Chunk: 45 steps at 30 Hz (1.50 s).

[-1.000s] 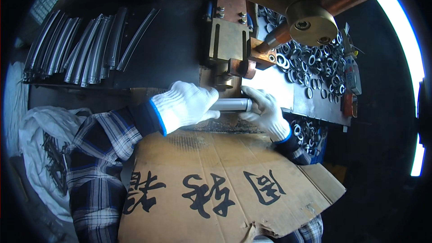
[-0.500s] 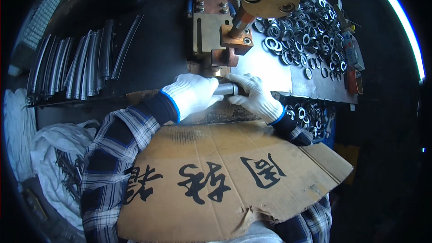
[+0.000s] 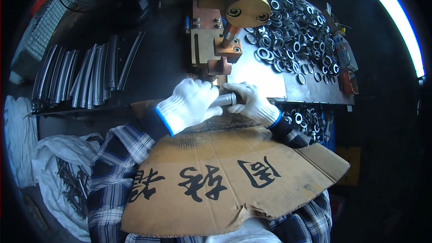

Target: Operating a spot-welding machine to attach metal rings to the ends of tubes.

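Metal tube (image 3: 223,100), short and grey, lies level between both gloved hands, directly under the copper-coloured jaws of the machine. Left hand (image 3: 191,103), in a white knit glove with a blue cuff, is closed over the tube's left end from above, fingers wrapped around it. Right hand (image 3: 252,101), gloved alike, is clamped on the tube's right end, fingers curled toward the machine. Only a short middle stretch of the tube shows between the two gloves.

Just above the hands stands the welding machine (image 3: 211,40), with brass-coloured blocks, bolt heads and a round copper arm (image 3: 245,9) reaching over from the upper edge. Its lower block sits just above the tube; whether they touch cannot be told.

To the right of the machine, a metal surface (image 3: 265,74) carries a dense heap of steel rings (image 3: 292,31). More rings (image 3: 306,119) lie in a tray below the surface edge, beside the right wrist.

To the left, well apart from the hands, curved metal strips (image 3: 85,76) stand stacked on edge on a dark shelf.

Below the hands, a cardboard sheet (image 3: 225,175) with large black characters covers the person's lap. Plaid sleeves (image 3: 117,153) run from both cuffs. White cloth (image 3: 54,171) lies at lower left.
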Motion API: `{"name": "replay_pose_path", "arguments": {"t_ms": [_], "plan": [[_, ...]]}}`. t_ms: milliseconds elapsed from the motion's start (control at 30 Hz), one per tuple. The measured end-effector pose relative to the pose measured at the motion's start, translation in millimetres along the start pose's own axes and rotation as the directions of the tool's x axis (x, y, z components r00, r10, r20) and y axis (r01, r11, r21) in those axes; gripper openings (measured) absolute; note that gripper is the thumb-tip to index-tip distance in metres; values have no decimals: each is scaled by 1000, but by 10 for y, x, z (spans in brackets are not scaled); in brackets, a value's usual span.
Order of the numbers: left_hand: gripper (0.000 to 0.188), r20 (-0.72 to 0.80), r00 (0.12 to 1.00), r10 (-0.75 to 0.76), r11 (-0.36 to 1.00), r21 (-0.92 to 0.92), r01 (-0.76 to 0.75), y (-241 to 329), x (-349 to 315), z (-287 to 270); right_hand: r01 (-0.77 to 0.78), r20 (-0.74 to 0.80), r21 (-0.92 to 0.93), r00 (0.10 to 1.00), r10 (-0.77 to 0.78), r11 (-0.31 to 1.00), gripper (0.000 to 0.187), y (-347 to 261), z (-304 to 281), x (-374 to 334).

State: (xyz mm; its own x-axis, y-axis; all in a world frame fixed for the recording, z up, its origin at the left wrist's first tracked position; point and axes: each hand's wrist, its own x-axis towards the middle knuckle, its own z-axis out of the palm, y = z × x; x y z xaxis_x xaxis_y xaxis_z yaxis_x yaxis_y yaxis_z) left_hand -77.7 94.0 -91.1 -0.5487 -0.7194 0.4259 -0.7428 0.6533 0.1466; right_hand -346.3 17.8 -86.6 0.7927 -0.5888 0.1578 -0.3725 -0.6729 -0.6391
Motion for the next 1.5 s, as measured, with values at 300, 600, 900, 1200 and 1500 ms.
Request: {"name": "replay_pose_path", "arguments": {"t_ms": [300,600,900,1200,1500], "plan": [[32,59,998,-24,996,86,19,158,-72,717,109,118,-138,989,-93,984,72,212,74,-77],[76,52,996,-68,977,204,56,122,-283,57,19,8,-55,1000,-18,998,80,297,61,-204],[55,105,987,-121,987,117,108,34,-614,193,128,-14,-98,991,-130,987,85,305,89,-226],[62,18,998,-68,981,183,64,-41,-414,-251,87,-96,57,992,-82,995,82,106,-16,-101],[64,-125,982,-140,931,321,173,-249,-71,-341,-80,-257,170,958,123,982,85,101,-170,23]]}}
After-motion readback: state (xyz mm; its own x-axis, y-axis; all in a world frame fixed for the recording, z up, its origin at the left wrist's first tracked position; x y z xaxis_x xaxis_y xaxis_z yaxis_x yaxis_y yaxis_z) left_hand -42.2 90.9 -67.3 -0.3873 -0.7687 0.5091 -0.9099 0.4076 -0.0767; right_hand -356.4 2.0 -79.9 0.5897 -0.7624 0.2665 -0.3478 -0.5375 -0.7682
